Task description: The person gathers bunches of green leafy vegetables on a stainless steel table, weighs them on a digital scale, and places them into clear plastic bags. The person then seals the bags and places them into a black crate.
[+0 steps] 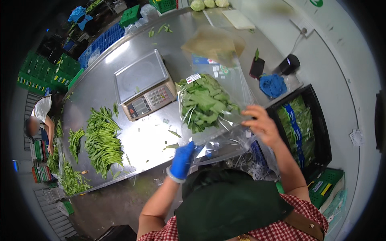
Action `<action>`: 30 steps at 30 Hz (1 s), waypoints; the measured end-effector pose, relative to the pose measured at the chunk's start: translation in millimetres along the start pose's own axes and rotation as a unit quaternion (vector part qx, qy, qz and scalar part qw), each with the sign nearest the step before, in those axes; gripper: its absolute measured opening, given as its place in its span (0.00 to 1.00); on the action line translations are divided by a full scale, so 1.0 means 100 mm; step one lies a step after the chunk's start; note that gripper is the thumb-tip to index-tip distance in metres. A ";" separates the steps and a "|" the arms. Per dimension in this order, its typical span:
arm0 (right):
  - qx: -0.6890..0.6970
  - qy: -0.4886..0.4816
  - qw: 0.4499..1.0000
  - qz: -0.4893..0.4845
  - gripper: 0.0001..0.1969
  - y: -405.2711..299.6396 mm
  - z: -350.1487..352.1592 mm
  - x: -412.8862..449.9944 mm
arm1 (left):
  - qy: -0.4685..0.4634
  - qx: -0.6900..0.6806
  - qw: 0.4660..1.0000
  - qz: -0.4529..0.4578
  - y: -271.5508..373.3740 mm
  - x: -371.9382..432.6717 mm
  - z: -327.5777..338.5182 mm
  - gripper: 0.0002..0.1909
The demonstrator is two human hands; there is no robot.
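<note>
A clear plastic bag of leafy greens [202,105] lies on the steel table, with a white label stuck near its far end. My left hand [182,159], in a blue glove, grips the loose film at the bag's near left corner. At the near right corner, the bare fingers of my right hand [262,125] hold the film's edge; their tips are slightly blurred. Loose transparent film spreads between both hands. Just beyond the filled bag are flat printed plastic bags [223,69], partly under a blurred brownish shape.
Left of the bag stands a weighing scale [144,87]. Bunched greens [104,141] lie farther left. A phone [257,67], a blue cloth-like bundle [273,85] and a black crate [324,141] of bagged greens are at right. Another person [42,108] bends over greens at far left.
</note>
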State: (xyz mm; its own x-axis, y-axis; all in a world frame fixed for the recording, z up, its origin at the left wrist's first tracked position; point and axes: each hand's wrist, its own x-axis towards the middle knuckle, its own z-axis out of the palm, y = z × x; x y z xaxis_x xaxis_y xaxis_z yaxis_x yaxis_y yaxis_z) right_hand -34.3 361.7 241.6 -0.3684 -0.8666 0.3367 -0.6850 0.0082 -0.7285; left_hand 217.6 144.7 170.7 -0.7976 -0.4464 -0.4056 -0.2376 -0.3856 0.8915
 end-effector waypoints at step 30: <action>0.190 0.077 0.902 0.380 0.20 2.31 1.58 0.19 | 0.011 -0.138 0.975 -0.176 -2.16 -0.45 0.16 0.19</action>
State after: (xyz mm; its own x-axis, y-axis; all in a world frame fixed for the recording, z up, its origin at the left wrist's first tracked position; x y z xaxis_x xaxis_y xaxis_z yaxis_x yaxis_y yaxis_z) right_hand -100.2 268.0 -14.7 -0.7436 -0.6029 -0.2892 0.0560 0.3748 -0.9254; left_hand 295.6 260.6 -0.3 -0.6808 -0.2624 -0.6838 -0.3339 -0.7197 0.6087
